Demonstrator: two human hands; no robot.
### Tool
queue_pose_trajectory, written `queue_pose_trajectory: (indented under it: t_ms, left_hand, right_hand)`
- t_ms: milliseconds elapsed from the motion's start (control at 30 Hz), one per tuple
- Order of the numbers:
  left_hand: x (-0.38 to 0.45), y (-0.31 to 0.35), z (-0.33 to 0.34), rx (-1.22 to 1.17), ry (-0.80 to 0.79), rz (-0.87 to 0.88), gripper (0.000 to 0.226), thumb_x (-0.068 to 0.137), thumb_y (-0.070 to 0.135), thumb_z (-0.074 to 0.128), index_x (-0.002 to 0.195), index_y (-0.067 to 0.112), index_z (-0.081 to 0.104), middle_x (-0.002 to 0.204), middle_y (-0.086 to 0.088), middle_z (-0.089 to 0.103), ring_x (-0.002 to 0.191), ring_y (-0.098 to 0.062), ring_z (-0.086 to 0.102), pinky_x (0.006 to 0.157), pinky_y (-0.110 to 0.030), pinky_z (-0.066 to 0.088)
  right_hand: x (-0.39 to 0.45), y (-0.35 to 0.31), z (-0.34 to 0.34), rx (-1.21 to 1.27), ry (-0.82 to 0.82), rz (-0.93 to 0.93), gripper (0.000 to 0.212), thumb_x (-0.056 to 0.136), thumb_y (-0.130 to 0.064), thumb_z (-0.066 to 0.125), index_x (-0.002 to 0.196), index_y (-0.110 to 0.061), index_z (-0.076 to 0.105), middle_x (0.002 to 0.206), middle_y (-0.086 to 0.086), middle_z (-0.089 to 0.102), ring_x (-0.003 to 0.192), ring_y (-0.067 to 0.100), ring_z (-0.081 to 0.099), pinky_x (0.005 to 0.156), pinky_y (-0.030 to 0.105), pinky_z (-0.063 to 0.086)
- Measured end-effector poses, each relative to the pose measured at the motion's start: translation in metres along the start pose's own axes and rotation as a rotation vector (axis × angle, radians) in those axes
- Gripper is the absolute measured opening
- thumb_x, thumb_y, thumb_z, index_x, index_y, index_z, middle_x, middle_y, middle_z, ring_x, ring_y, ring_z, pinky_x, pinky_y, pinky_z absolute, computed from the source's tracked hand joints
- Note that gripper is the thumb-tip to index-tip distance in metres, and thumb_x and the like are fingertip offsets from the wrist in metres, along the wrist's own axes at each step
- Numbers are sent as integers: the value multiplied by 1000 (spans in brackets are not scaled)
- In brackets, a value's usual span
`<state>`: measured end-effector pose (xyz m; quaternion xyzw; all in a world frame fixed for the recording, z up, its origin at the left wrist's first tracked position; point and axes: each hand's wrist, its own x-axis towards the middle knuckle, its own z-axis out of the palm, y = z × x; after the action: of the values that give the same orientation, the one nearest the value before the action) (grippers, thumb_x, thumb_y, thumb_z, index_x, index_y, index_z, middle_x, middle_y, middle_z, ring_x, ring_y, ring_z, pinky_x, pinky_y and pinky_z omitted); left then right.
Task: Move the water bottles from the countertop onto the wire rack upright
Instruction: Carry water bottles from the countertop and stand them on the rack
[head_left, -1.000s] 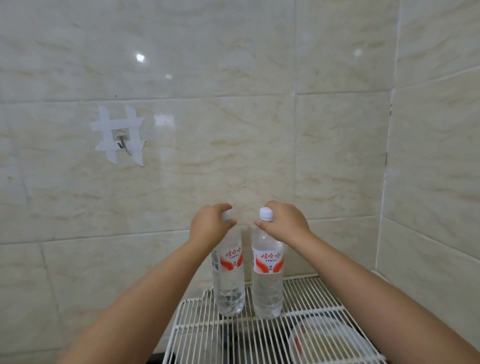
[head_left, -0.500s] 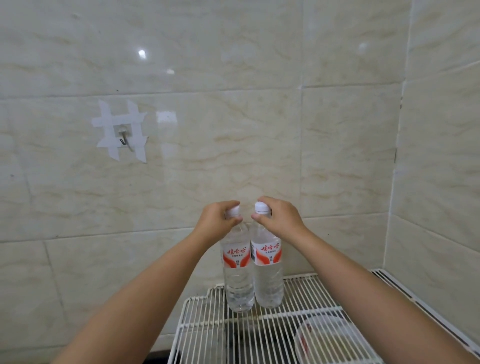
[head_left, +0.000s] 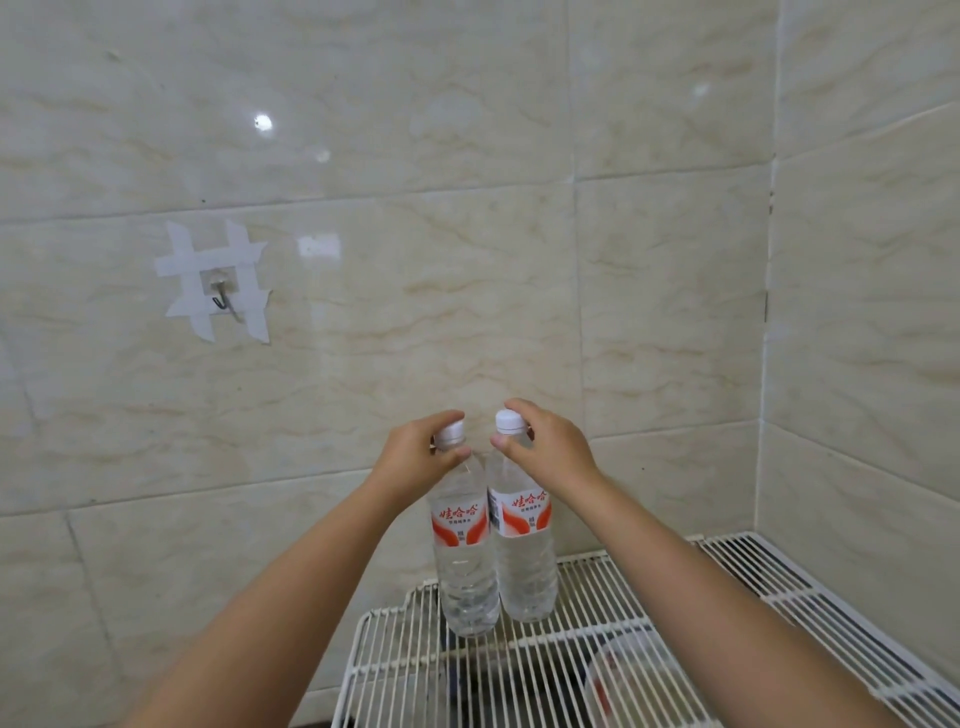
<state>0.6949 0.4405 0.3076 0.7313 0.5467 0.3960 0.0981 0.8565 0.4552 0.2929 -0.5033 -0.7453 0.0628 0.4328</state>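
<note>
Two clear water bottles stand upright side by side on the white wire rack (head_left: 597, 613), near its rear edge and toward the rear left corner, their sides touching or very nearly so. The left bottle (head_left: 465, 566) sits slightly nearer the camera than the right bottle (head_left: 524, 561), whose base lies a little closer to the rear edge. Both carry white labels with red lettering and orange-red shapes, and both have white caps.

The left hand (head_left: 415, 457) is curled round the neck of the left bottle. Its thumb lies across the near side of the neck just under the cap, and the fingers (head_left: 447, 418) arch over the far side, so the cap peeks out between thumb and fingers. The right hand (head_left: 550, 447) grips the right bottle in the same way: the thumb (head_left: 506, 444) presses the near side of the neck below the cap, and the fingers wrap behind it, with the cap standing clear above the thumb. Each hand is closed firmly round its own bottle near the top; the bodies of the bottles hang free below the fingers down to the wires.

Under the rack, toward its front right, a clear container (head_left: 634, 670) shows through the wires. A small metal hook (head_left: 223, 299) is taped to the tiled wall (head_left: 467, 260) at the upper left.
</note>
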Motion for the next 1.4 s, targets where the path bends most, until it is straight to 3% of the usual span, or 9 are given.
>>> queue_pose_trajectory:
  t_ms: [167,300,467,533,667,800,1000,1200,1400]
  left_hand:
    - [-6,3,4,113,-33,23,54,89,25,53,137,15,33,137,-13,48,123,-28,47,100,-36,39]
    - [-17,3,6,214,-15,28,59,94,32,39,143,13,12,143,-16,39,129,-30,39,102,-36,34]
    - [-43,-8,-9,414,48,-9,54,95,34,36,142,15,19,147,-13,31,135,-28,27,108,-38,28]
    - [-62,-16,-18,497,60,-25,48,95,31,36,140,14,26,147,-11,33,134,-28,27,108,-38,28]
    - [-115,-43,-46,639,44,-155,40,94,27,39,131,13,42,145,-10,36,135,-27,28,106,-39,30]
    - [-187,-77,-86,761,45,-353,40,94,28,38,132,14,42,145,-10,36,135,-28,28,107,-41,29]
    - [-321,-117,-149,984,95,-641,39,92,30,37,129,20,44,142,-4,41,130,-26,31,102,-37,28]
    - [-440,-159,-190,987,73,-838,36,94,31,34,126,22,48,146,1,35,137,-23,23,108,-40,23]
    - [-529,-217,-216,874,-11,-940,44,95,35,32,138,25,32,152,3,24,142,-24,11,113,-44,16]
  right_hand:
    - [-7,-2,6,-41,31,53,52,90,-37,48,136,-21,31,123,10,58,108,27,56,75,30,39]
    - [-14,-1,4,-31,-38,52,60,91,-36,47,141,-20,18,133,12,51,116,30,51,90,37,43]
    - [-33,-9,2,-150,-66,27,66,91,-33,47,144,-18,10,153,11,19,138,27,25,109,38,28]
    - [-44,-19,2,-227,29,-30,59,90,-24,48,141,-13,22,152,16,19,139,30,21,112,38,23]
    - [-67,-60,16,-134,157,-433,28,71,-4,63,97,7,65,110,31,62,103,44,60,88,53,47]
    - [-94,-115,57,-25,14,-623,25,66,-10,65,85,5,69,88,24,71,81,38,69,78,54,51]
    - [-146,-207,139,3,-330,-685,42,87,-32,53,122,-8,53,129,13,54,120,28,48,101,38,29]
    - [-218,-278,210,-46,-506,-714,44,89,-40,43,126,-15,46,132,5,49,123,25,38,104,38,23]
    - [-300,-313,289,-116,-676,-575,43,89,-39,43,124,-14,46,134,6,47,122,24,41,101,41,29]
